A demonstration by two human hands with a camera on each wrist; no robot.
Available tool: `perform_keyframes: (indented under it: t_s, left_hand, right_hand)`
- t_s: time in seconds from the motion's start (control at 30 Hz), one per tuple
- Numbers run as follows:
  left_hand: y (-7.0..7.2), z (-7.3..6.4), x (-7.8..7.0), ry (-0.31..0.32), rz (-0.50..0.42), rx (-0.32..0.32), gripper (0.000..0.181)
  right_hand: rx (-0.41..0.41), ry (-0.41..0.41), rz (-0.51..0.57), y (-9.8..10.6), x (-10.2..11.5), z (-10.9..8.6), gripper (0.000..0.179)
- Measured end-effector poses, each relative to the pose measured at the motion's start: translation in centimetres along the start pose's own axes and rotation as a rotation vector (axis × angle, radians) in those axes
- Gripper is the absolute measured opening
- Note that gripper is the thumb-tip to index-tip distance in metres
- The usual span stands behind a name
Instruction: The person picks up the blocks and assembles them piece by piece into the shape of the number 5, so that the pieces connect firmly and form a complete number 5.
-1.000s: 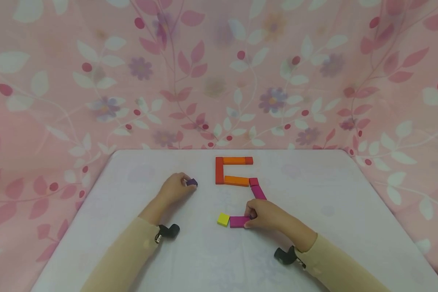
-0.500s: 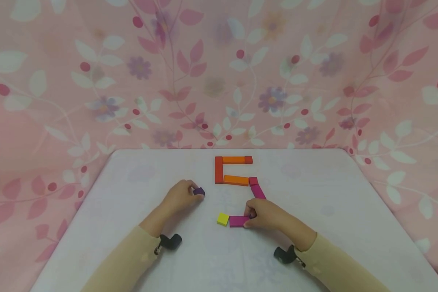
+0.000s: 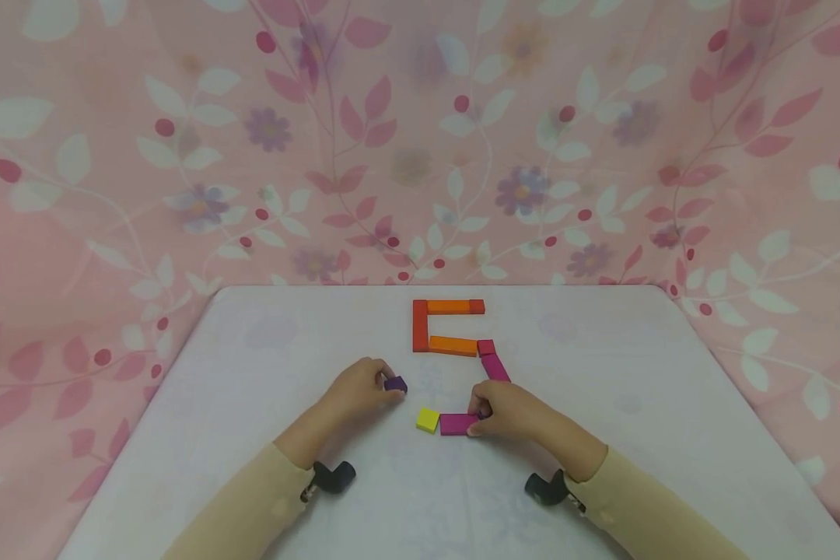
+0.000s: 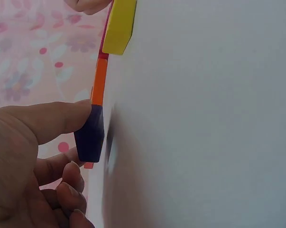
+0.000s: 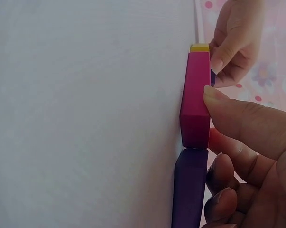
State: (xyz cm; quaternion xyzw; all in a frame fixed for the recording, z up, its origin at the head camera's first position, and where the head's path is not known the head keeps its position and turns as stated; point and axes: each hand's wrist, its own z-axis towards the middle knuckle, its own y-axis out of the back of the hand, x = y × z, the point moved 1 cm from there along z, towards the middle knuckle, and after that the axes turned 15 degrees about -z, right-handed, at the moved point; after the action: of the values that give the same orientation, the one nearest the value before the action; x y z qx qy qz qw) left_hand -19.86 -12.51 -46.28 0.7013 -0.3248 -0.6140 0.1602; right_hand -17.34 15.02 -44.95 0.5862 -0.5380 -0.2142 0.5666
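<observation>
My left hand (image 3: 359,393) pinches a dark purple block (image 3: 395,385) between thumb and fingers. In the left wrist view this purple block (image 4: 89,135) hangs a little off the white table, over its shadow. My right hand (image 3: 514,408) grips the right end of a magenta block (image 3: 456,425) lying on the table. Seen from the right wrist, the thumb is on the magenta block (image 5: 196,97), and a second purple block (image 5: 190,190) lies end to end with it, mostly hidden in the head view. A yellow block (image 3: 428,421) touches the magenta block's left end, slightly turned.
Farther back, a red block (image 3: 420,327) joins two orange blocks (image 3: 453,346) in a bracket shape, with a small red block (image 3: 477,306) at the top right. A pink cube (image 3: 486,348) and a slanting magenta block (image 3: 495,367) lead toward the right hand. Floral cloth (image 3: 420,155) hangs behind.
My left hand has moved right and toward the near side with the purple block, closer to the yellow block. The right hand has kept its place on the magenta block.
</observation>
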Motion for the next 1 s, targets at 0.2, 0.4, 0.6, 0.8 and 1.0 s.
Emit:
perform_keyframes:
  t_s: [0.2,0.4,0.6,0.8,1.0]
  left_hand:
    - [-0.3,-0.4,0.0,-0.017,0.02,0.009,0.036]
    - [-0.6,-0.6,-0.2,-0.058,0.06,0.014,0.032]
    - [-0.8,-0.8,-0.5,-0.079,0.062,0.024,0.035]
    - [-0.3,-0.4,-0.1,-0.081,0.031,0.095,0.044]
    - [0.3,-0.1,0.7,-0.154,0.032,0.214,0.045]
  right_hand:
    - [0.002,-0.003,0.005,0.1,0.1,-0.1,0.024]
    - [0.009,-0.013,0.008,0.2,0.1,0.1,0.023]
    - [0.012,-0.019,0.012,0.1,0.0,0.2,0.024]
    - [0.006,-0.006,0.013,0.1,-0.1,0.1,0.023]
    - [0.002,-0.004,0.01,0.0,-0.1,0.1,0.023]
